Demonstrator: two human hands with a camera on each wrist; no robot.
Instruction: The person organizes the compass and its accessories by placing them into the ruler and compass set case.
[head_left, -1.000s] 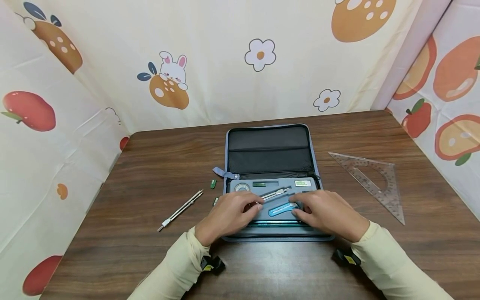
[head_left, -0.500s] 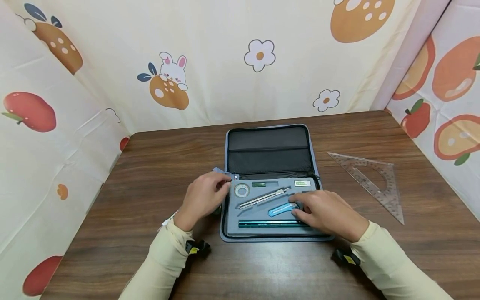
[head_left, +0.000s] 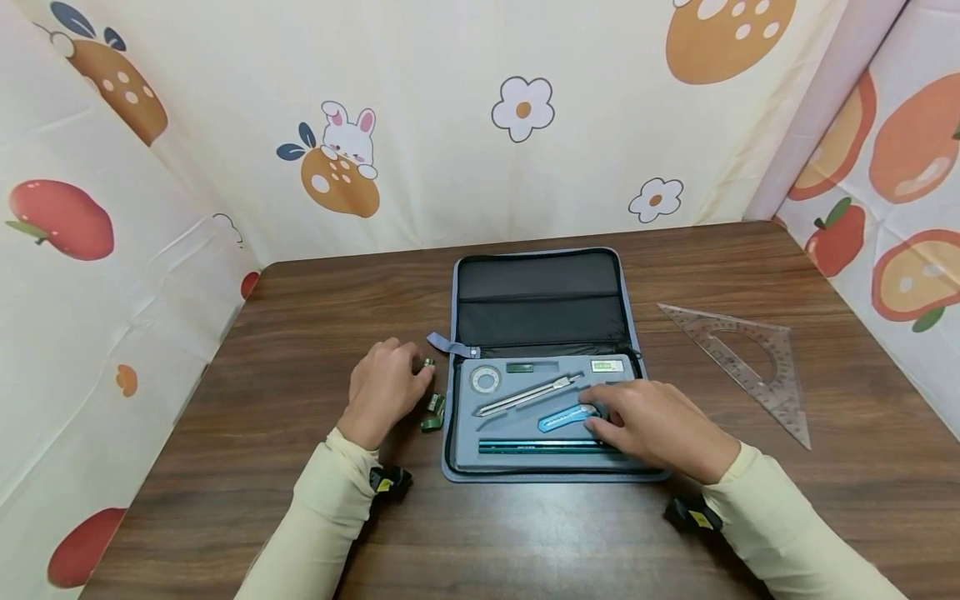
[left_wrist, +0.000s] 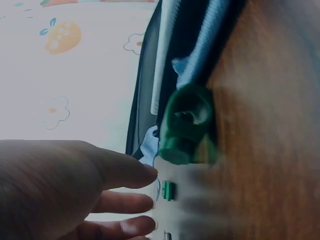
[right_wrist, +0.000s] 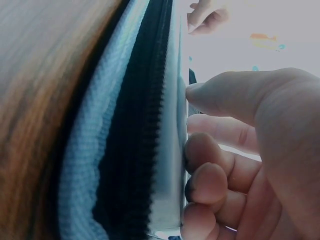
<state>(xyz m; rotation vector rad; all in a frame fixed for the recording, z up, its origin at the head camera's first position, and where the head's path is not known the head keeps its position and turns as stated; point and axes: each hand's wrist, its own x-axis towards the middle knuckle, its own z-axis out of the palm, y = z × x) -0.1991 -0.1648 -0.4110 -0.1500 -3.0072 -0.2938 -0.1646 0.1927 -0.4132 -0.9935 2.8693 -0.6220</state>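
Observation:
My left hand (head_left: pixel 384 392) is over the table left of the open case (head_left: pixel 555 477). In the left wrist view its thumb and fingers are apart with nothing between them, close to a small green piece (left_wrist: pixel 168 190). Nearer that camera lies a green plastic piece with a round hole (left_wrist: pixel 187 122). My right hand (head_left: pixel 648 421) rests with its fingertips on the grey tray (head_left: pixel 465 450), around the end of a light-blue utility knife (head_left: pixel 564 418). A silver drawing compass (head_left: pixel 528 397), dark green pencils (head_left: pixel 536 447), a white ring-shaped piece (head_left: pixel 485 380) and an eraser (head_left: pixel 607 366) lie in the tray.
The case's black-lined lid (head_left: pixel 536 296) stands open behind the tray, with a zipper tab (head_left: pixel 450 345) sticking out to the left. A clear set square (head_left: pixel 757 367) lies on the wooden table (head_left: pixel 540 542) at right. Printed curtains (head_left: pixel 450 183) enclose the back and sides.
My left hand has moved from over the tray, past its left edge, to the small green pieces on the table. The compass in the tray is uncovered. My right hand has stayed put.

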